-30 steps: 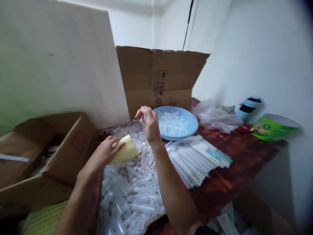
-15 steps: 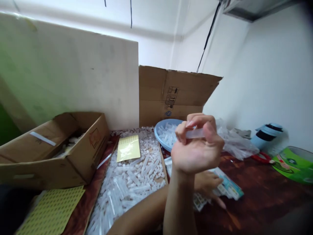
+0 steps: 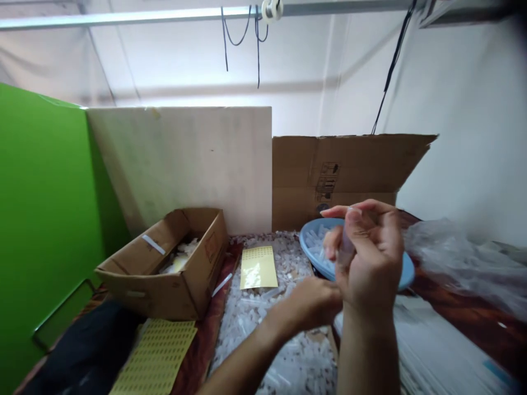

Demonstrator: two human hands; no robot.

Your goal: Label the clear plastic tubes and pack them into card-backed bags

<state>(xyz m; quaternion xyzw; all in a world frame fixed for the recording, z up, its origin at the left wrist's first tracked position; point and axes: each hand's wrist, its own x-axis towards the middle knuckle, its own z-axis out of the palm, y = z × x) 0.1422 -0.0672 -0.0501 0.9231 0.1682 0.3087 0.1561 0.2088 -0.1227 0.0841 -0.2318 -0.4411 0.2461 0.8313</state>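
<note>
My right hand (image 3: 373, 252) is raised in front of the blue basin (image 3: 317, 263), its fingers curled around a translucent plastic tube (image 3: 346, 244). The tube stands nearly upright between thumb and fingers. My left hand (image 3: 315, 302) hangs lower, just left of my right wrist and over the pile of clear tubes and small white pieces (image 3: 251, 323). Its fingers look bent inward, partly behind the right forearm, and what they hold cannot be made out. A yellow label sheet (image 3: 259, 267) lies on the pile.
At left stands an open cardboard box (image 3: 164, 280), with more yellow label sheets (image 3: 158, 351) in front and a black item (image 3: 90, 345) beside them. Clear plastic bags (image 3: 461, 258) and blurred white packaging (image 3: 436, 334) lie at right. A cardboard panel (image 3: 296, 181) rises behind.
The view has swung left and upward. My left hand has come off the pale packet at right and now is left of my right wrist. My right hand has turned, tilting the tube from level to upright.
</note>
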